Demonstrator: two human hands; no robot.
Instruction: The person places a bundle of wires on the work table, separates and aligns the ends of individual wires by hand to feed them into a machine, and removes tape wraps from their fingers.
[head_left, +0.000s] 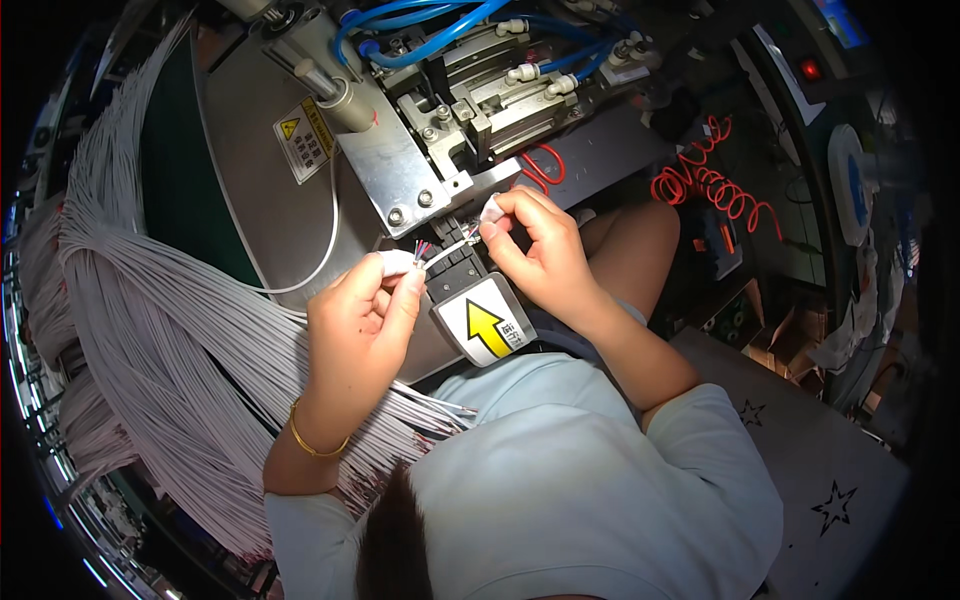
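A thin white cable [445, 254] stretches between my two hands in front of a metal press-like machine [400, 180]. My left hand [355, 325] pinches it between thumb and forefinger, and fine coloured wires [423, 247] fan out just above those fingertips. My right hand [548, 250] is closed at the cable's other end, where a few coloured strands show by the fingertips. White covers sit on fingertips of both hands. Right below the cable, a plate with a yellow arrow [487, 325] is fixed to the machine's front. Exactly how the strands join the cable is too small to tell.
A large bundle of grey-white cables [190, 360] drapes along my left side, its stripped ends near my left forearm. Blue air hoses [430, 40] cross the machine's top. A red coiled hose [705, 180] hangs at the right. A warning label [303, 140] marks the grey panel.
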